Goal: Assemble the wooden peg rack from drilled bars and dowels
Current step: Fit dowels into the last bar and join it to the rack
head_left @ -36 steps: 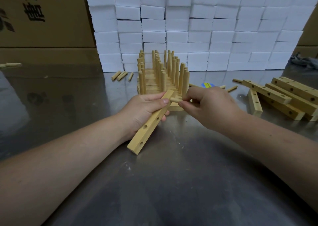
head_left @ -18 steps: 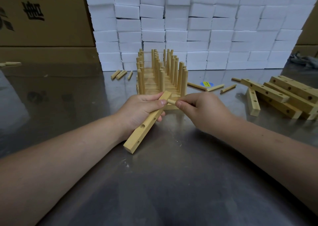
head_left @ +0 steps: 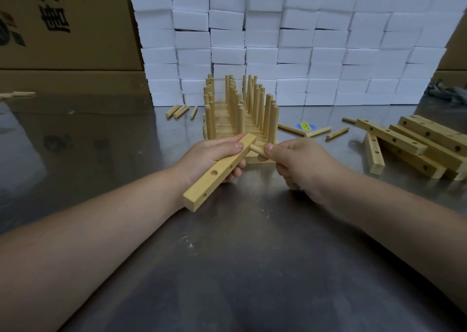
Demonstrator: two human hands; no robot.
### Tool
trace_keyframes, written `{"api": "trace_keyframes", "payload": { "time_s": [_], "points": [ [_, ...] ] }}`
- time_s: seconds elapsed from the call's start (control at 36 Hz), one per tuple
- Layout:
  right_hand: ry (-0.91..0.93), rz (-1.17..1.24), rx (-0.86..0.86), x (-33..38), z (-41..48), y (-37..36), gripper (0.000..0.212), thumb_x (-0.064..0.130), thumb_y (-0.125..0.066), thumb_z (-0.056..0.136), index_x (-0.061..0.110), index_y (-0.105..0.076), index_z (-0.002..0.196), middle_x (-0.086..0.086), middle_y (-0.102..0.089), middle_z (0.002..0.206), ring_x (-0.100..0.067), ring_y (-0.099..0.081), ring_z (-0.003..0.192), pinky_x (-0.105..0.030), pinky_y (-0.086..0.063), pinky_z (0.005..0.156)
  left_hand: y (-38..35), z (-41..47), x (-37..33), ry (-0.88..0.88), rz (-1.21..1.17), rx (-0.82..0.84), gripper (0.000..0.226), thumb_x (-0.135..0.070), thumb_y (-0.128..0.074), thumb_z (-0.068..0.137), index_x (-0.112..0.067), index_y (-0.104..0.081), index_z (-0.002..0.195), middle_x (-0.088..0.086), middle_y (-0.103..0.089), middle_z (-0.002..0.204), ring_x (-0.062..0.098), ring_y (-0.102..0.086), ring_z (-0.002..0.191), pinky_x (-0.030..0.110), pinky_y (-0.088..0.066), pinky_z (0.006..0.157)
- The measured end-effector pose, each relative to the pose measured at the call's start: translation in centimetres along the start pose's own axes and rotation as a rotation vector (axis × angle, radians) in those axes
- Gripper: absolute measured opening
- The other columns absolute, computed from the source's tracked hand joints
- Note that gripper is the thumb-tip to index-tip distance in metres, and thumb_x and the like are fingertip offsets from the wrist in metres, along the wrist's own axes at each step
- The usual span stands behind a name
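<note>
My left hand [head_left: 212, 158] grips a drilled wooden bar [head_left: 214, 176] that slants from lower left to upper right above the metal table. A short dowel [head_left: 256, 149] sticks out of the bar's upper right side, and my right hand [head_left: 300, 163] pinches its free end between thumb and fingers. Just behind both hands stands a finished group of bars with many upright dowels [head_left: 240, 111].
A heap of loose drilled bars [head_left: 417, 144] lies at the right. Loose dowels [head_left: 316, 131] lie right of the rack, more dowels [head_left: 179, 111] behind it on the left. A wall of white foam blocks [head_left: 290, 41] and cardboard boxes [head_left: 63, 23] close the back.
My right hand has shifted a little to the right along the dowel, so more of the dowel shows between the bar and my fingers. The bar has barely moved.
</note>
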State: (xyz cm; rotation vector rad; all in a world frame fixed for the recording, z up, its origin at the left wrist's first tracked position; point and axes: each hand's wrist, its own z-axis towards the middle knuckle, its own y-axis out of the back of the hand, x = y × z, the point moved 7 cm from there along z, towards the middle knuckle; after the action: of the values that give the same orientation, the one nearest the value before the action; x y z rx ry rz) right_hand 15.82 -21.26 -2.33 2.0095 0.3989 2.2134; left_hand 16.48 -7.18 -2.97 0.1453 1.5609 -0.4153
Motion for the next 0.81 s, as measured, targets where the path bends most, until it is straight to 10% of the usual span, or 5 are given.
{"api": "trace_keyframes", "payload": {
  "time_s": [0.19,0.33,0.44,0.58,0.81],
  "points": [
    [0.155,-0.224,-0.104,1.6,-0.1,0.6,0.041,0.039,-0.047,0.093,0.017,-0.066,0.065,0.006,-0.047,0.039,-0.003,-0.035,0.034,-0.015,-0.032,0.040,0.0,0.4,0.3,0.000,-0.112,0.000,0.025,-0.013,-0.044,0.092,-0.024,-0.060,0.107,0.004,-0.057,0.059,0.011,-0.051,0.047,0.021,-0.040,0.049],
    [0.051,0.070,-0.324,1.6,1.5,4.3,0.044,0.036,-0.035,0.096,0.016,-0.069,0.075,0.003,-0.062,0.049,-0.007,-0.051,0.043,-0.023,-0.037,0.050,0.2,0.6,0.3,0.001,-0.086,-0.024,0.024,-0.013,-0.042,0.093,-0.024,-0.059,0.106,0.004,-0.059,0.057,0.010,-0.050,0.044,0.020,-0.041,0.046],
    [0.166,-0.290,-0.549,1.5,1.2,7.3,0.030,0.023,-0.040,0.091,0.022,-0.068,0.103,0.005,-0.067,0.106,-0.010,-0.056,0.077,-0.026,-0.038,0.066,0.3,0.8,0.3,0.011,-0.081,-0.022,0.025,-0.012,-0.041,0.093,-0.022,-0.059,0.107,0.005,-0.059,0.057,0.011,-0.050,0.043,0.019,-0.041,0.044],
    [-0.037,-0.958,-0.318,-1.8,3.7,7.2,0.043,0.013,-0.038,0.093,0.016,-0.048,0.135,-0.005,-0.028,0.151,-0.025,-0.029,0.135,-0.040,-0.032,0.105,0.3,0.8,0.3,0.004,-0.052,-0.027,0.024,-0.012,-0.042,0.093,-0.022,-0.059,0.107,0.006,-0.060,0.058,0.012,-0.050,0.044,0.020,-0.041,0.046],
    [-0.089,-1.109,-0.099,-3.1,4.2,5.8,0.053,0.020,-0.035,0.097,0.016,-0.019,0.148,-0.006,-0.009,0.157,-0.026,-0.003,0.144,-0.043,-0.014,0.113,0.2,0.9,0.2,-0.026,-0.018,-0.011,0.023,-0.011,-0.043,0.093,-0.025,-0.060,0.101,0.007,-0.059,0.060,0.013,-0.050,0.045,0.020,-0.041,0.044]
  ]
}}
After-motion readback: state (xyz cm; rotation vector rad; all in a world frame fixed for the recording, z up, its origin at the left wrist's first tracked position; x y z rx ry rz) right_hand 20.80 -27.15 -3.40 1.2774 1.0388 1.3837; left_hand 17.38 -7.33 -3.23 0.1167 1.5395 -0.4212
